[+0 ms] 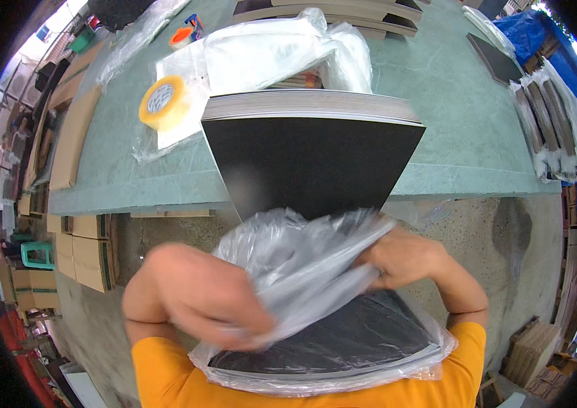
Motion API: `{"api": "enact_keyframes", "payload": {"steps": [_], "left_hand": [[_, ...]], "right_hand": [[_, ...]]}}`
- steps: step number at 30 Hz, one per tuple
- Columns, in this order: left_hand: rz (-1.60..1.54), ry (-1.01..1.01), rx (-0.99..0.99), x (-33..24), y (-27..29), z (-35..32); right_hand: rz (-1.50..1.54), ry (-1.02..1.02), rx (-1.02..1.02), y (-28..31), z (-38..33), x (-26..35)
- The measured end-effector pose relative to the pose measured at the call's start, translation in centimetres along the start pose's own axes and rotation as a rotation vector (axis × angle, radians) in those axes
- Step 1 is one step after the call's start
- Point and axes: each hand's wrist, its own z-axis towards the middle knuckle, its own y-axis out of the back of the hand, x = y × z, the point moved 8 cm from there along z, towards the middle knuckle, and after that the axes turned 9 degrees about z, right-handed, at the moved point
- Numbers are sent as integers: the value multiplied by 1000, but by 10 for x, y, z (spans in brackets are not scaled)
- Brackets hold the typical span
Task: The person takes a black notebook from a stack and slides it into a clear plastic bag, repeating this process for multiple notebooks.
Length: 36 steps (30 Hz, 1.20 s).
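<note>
Holds the clear plastic bag [281, 245] low and close against the yellow shirt [166, 367], with the black panel [363, 333] lying beneath the plastic in the lower part. Grips the upper right of the loose fold with the right hand [404, 258], apparently closed on the plastic. Has the left hand [213, 299] at the fold's lower left; cannot tell, through motion blur, whether pinched on the plastic or only pressed to it. Note, just beyond, the stack of black boards [309, 163] by the near edge of the green table [472, 180], base hidden behind the bag.

For good work, draw the fold evenly from both sides, square to the panel. Smooth trapped air outward before flattening. Avoid hard tugging at one corner: likely to tear or skew the thin plastic. Keep the panel supported against the body throughout.
</note>
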Motion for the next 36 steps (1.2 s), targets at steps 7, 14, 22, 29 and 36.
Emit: {"api": "enact_keyframes", "payload": {"steps": [7, 14, 22, 29, 36], "left_hand": [[1013, 1095, -57, 138, -23, -46], [386, 917, -1808, 26, 36, -157], [1322, 1076, -1494, 5, 80, -120], [1224, 566, -1554, -15, 59, -127], [-518, 11, -1212, 92, 9, -139]], "right_hand": [[-31, -90, -479, 39, -19, 14], [-114, 23, -1665, 88, -106, 0], [-362, -137, -1762, 112, -96, 18], [446, 275, -1637, 96, -130, -15], [1498, 715, -568, 35, -70, -41]]}}
